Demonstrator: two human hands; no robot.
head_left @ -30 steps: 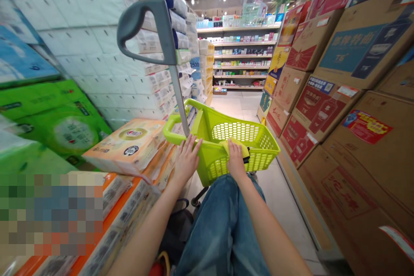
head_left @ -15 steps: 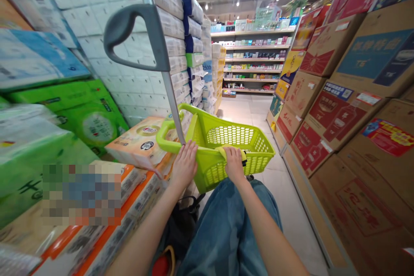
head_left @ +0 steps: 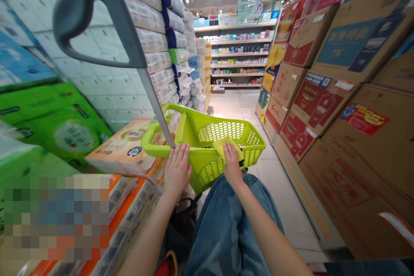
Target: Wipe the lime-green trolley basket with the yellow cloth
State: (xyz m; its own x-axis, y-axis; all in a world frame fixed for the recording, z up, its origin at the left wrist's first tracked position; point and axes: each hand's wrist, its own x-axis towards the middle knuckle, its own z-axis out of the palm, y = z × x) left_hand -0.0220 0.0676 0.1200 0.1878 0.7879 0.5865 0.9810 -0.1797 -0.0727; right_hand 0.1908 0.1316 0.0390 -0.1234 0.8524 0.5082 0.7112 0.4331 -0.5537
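A lime-green rolling shopping basket (head_left: 207,159) with perforated sides stands in front of my knees. My left hand (head_left: 177,168) grips its near rim, beside the foot of the metal pull rod (head_left: 158,110). In my right hand (head_left: 232,166) is a yellow cloth (head_left: 220,145), pressed over the near rim farther right, with part of it spread toward the inside of the basket. The rod slants up to the left and ends in a grey looped handle (head_left: 137,36). My fingers' undersides are hidden.
Tissue packs (head_left: 126,138) and green packages (head_left: 71,133) crowd the left, before a wall of white packs (head_left: 106,77). Stacked cartons (head_left: 349,181) line the right. Tiled aisle floor (head_left: 233,99) runs between them to product shelves (head_left: 239,54). A black strap (head_left: 190,200) lies below the basket.
The cloth has slid slightly left along the rim under my right hand, and more of it shows. My left hand keeps its place on the basket. The view has turned right.
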